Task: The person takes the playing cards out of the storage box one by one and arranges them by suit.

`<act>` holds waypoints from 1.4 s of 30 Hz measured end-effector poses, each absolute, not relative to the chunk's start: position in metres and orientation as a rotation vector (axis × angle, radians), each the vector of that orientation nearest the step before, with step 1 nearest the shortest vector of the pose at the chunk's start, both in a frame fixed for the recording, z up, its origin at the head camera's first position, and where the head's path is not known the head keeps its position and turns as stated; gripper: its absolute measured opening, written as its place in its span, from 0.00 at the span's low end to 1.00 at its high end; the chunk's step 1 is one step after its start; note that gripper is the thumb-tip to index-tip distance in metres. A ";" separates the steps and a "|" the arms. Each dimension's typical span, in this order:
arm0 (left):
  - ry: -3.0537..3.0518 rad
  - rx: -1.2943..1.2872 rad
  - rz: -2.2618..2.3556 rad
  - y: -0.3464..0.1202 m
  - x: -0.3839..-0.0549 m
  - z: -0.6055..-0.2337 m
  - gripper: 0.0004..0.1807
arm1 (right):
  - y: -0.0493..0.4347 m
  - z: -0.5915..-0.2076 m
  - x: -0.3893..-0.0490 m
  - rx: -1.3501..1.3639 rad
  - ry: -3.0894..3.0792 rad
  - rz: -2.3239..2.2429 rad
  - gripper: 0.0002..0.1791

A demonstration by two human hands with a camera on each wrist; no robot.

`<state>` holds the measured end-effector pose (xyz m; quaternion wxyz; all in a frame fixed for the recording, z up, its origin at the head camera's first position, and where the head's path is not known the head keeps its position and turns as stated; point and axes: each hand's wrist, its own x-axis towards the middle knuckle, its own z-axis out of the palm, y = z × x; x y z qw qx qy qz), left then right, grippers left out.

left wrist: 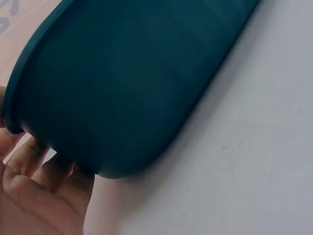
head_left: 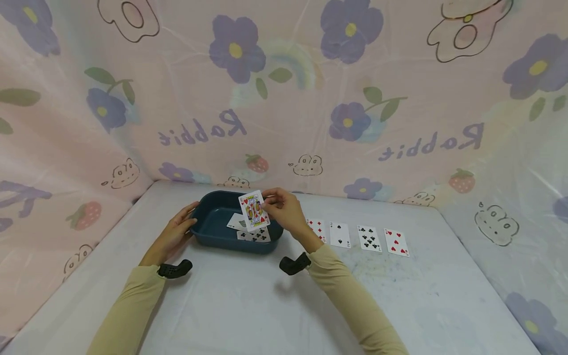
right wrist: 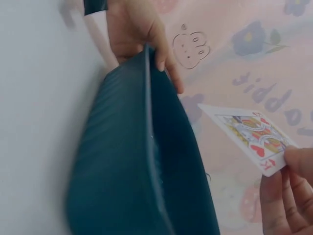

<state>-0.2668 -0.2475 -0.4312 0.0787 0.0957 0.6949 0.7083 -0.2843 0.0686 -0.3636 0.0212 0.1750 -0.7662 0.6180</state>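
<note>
My right hand [head_left: 287,212] pinches a king of hearts playing card [head_left: 253,211] by its edge, above a dark teal plastic tub [head_left: 235,245]. In the right wrist view the thumb lies on the card's face [right wrist: 252,137], with the fingers behind it. At the tub's left end, my left hand [head_left: 174,232] grips the rim, thumb over the edge. The left wrist view shows its fingers [left wrist: 29,156] against the tub's outer wall [left wrist: 127,98]. Inside the tub lie a card [head_left: 236,222] and a black-suited card [head_left: 254,235], both partly hidden by the held card.
Right of the tub, several face-up cards lie in a row on the white-covered table: a diamonds card [head_left: 318,229] partly behind my right wrist, a spades card [head_left: 339,235], a clubs card [head_left: 369,238] and a hearts card [head_left: 396,242]. A patterned curtain [head_left: 284,123] encloses the back and sides.
</note>
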 end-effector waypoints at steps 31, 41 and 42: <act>2.052 0.279 2.204 -0.249 -0.274 -0.424 0.29 | 0.162 -0.356 -0.251 0.296 -2.200 2.126 0.19; 2.052 0.286 2.185 -0.250 -0.275 -0.428 0.30 | 0.201 -0.361 -0.231 0.224 -2.199 2.100 0.20; 2.049 0.288 2.184 -0.250 -0.275 -0.429 0.30 | 0.204 -0.360 -0.229 0.216 -2.198 2.092 0.20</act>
